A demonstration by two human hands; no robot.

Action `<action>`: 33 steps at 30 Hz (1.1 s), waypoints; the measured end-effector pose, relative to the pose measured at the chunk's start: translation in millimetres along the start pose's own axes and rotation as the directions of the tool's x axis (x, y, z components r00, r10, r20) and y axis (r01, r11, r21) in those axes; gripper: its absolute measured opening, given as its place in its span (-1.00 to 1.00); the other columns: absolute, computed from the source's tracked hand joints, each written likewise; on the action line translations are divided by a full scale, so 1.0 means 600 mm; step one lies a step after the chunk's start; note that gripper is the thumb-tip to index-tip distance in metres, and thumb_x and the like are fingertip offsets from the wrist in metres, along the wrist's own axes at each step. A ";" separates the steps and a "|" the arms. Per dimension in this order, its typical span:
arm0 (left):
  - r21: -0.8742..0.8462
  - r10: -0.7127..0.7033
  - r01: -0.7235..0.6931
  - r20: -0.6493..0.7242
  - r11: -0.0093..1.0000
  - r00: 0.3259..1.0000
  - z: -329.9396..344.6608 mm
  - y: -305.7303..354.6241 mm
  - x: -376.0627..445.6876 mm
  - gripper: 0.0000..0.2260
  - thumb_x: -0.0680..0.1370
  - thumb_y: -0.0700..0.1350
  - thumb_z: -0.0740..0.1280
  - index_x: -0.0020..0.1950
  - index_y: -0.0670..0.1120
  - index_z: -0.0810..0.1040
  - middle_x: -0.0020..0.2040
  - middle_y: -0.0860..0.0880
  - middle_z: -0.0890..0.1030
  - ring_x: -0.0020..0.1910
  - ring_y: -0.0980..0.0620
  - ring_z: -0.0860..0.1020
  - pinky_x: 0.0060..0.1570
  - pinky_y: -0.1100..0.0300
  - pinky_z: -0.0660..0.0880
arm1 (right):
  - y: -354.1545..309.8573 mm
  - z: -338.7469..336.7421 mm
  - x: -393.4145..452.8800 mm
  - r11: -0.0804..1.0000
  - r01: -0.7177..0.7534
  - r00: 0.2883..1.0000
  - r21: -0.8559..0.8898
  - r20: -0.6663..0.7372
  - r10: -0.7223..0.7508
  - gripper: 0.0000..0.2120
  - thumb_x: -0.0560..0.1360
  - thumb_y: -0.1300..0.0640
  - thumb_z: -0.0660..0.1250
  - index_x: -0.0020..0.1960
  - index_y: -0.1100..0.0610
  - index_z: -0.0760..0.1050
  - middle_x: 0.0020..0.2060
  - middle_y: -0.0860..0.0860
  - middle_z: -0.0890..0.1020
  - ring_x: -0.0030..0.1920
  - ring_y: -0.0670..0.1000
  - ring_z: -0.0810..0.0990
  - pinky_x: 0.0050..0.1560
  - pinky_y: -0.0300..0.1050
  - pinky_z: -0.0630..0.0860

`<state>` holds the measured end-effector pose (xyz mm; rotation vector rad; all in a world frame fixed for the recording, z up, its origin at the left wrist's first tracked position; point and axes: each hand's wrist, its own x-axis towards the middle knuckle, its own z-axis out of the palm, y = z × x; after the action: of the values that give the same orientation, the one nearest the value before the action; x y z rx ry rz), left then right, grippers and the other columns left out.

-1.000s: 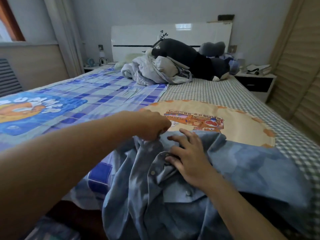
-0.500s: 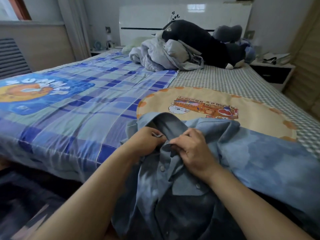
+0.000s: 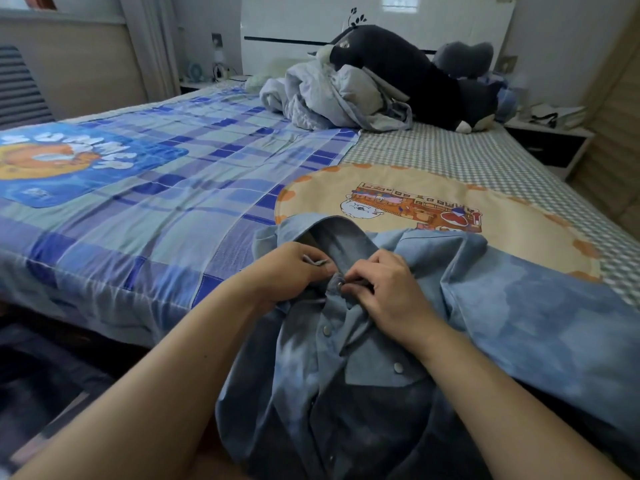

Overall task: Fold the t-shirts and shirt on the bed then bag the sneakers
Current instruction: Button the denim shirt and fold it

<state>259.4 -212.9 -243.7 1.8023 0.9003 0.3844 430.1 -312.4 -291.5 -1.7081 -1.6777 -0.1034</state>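
A blue, cloud-mottled shirt (image 3: 519,317) with metal snap buttons was spread over the near edge of the bed (image 3: 145,202), its collar standing open toward the far side. The placket just below the collar was pinched by the left hand (image 3: 291,268) and the right hand (image 3: 384,289), fingers curled around the fabric at the top snap (image 3: 337,280). A crumpled heap of pale clothes (image 3: 329,98) lay at the far end.
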 end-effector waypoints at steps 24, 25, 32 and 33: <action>-0.037 -0.018 0.017 -0.033 0.999 0.999 0.001 -0.006 0.004 -0.87 0.61 -0.11 0.42 0.01 -0.15 0.71 -0.23 -0.18 0.66 -0.36 0.06 0.51 -0.39 0.27 0.47 | -0.013 -0.031 0.004 0.986 -0.032 0.999 0.162 0.016 0.030 -0.84 0.44 0.22 0.53 -0.04 -0.01 0.74 -0.20 -0.19 0.67 -0.07 -0.10 0.54 -0.01 -0.24 0.49; -0.040 -0.022 0.021 -0.027 0.999 0.999 0.000 -0.005 0.004 -0.87 0.61 -0.12 0.41 0.01 -0.16 0.71 -0.25 -0.13 0.64 -0.41 0.10 0.50 -0.44 0.30 0.45 | -0.013 -0.030 0.005 0.989 -0.016 1.000 0.149 0.021 0.013 -0.84 0.44 0.22 0.53 -0.05 0.00 0.74 -0.20 -0.20 0.68 -0.07 -0.10 0.53 -0.02 -0.23 0.48; -0.112 0.021 -0.017 0.033 0.994 0.999 -0.006 -0.012 0.002 -0.89 0.59 -0.18 0.43 0.04 -0.19 0.70 -0.11 -0.25 0.71 -0.17 -0.02 0.60 -0.11 0.12 0.60 | -0.014 -0.028 0.011 0.988 -0.100 0.994 0.115 0.062 0.093 -0.80 0.42 0.17 0.56 0.01 -0.04 0.73 -0.23 -0.22 0.56 -0.10 -0.15 0.52 -0.02 -0.30 0.44; -0.114 0.032 -0.028 0.037 0.993 0.999 -0.006 -0.013 0.002 -0.90 0.59 -0.19 0.43 0.04 -0.19 0.70 -0.06 -0.27 0.71 -0.14 -0.04 0.60 0.01 0.02 0.61 | -0.015 -0.030 0.012 0.986 -0.129 0.989 0.108 0.089 0.119 -0.73 0.43 0.15 0.55 0.10 -0.07 0.71 -0.19 -0.16 0.56 -0.10 -0.15 0.53 0.01 -0.32 0.43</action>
<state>254.8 -208.2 -249.4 1.7152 0.8096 0.4102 430.9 -316.9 -270.9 -1.7466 -1.5991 0.1198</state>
